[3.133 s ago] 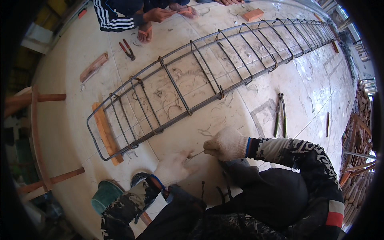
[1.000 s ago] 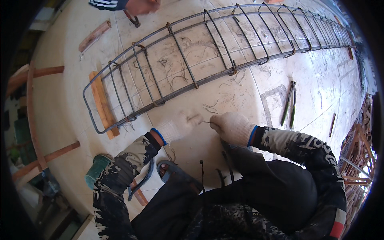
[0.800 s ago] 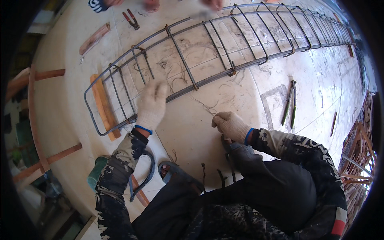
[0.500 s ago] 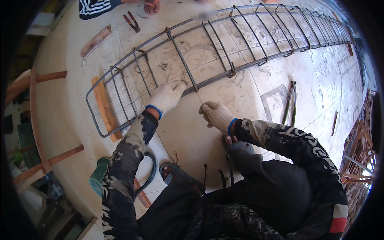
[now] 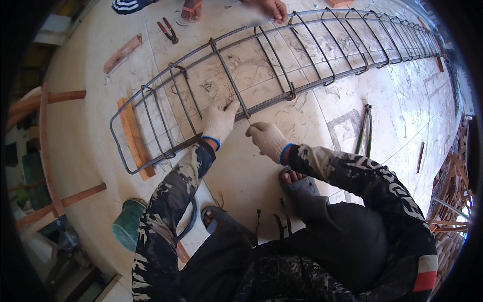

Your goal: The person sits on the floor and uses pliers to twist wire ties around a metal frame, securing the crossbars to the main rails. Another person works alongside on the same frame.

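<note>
A long steel rebar cage (image 5: 269,102) stretches from the near left to the far right, with square stirrups along its bars. My left hand (image 5: 220,121), in a white knit glove with a blue cuff, grips the near long bar just left of a stirrup (image 5: 227,73). Pinched in the gloved fingers of my right hand (image 5: 267,139) is a thin tie wire (image 5: 248,121), which runs up to the corner where that stirrup meets the bar. The wire's far end is hidden behind the bar.
A timber block (image 5: 132,132) supports the cage's left end. Red-handled pliers (image 5: 167,31) and green-handled cutters (image 5: 365,130) lie on the tiles. A green bucket (image 5: 125,225) stands by my left arm. Across the cage, another person's hand (image 5: 275,10) is near the far bar.
My left hand has shifted right along the bar toward the stirrup. My right hand has moved slightly up and left, closer to the bar. The other person's hand has come into view.
</note>
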### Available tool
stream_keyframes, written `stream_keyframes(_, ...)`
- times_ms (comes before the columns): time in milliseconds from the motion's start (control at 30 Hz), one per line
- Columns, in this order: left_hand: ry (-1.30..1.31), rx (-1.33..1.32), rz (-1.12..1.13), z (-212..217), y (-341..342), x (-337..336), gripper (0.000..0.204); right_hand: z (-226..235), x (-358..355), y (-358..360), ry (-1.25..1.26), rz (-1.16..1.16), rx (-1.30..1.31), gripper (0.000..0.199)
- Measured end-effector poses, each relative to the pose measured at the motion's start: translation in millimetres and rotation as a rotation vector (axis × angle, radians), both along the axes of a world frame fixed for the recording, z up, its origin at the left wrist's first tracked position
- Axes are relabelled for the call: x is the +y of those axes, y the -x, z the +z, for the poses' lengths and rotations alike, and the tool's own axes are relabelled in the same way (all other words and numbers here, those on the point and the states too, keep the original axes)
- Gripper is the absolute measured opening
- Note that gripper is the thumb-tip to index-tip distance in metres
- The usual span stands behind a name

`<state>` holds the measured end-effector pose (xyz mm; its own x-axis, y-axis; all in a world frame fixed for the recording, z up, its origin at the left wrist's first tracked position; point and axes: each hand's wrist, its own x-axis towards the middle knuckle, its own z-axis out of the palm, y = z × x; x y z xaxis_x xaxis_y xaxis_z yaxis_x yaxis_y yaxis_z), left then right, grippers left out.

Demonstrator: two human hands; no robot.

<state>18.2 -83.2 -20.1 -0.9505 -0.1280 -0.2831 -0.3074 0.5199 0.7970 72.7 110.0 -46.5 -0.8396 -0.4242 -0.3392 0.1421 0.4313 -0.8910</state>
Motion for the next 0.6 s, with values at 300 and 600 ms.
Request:
stream_keyframes(300, 0.136, 0.519, -0.04, 0, -27, 11, 0.011, 69, 15, 6, -0.219, -0.079, 0.497, 0.016)
stream_keyframes(600, 0.322, 0.703, -0.286, 0, -31, -5, 0.019, 56, -5, 131, -0.616, 0.361, 0.479, 0.024)
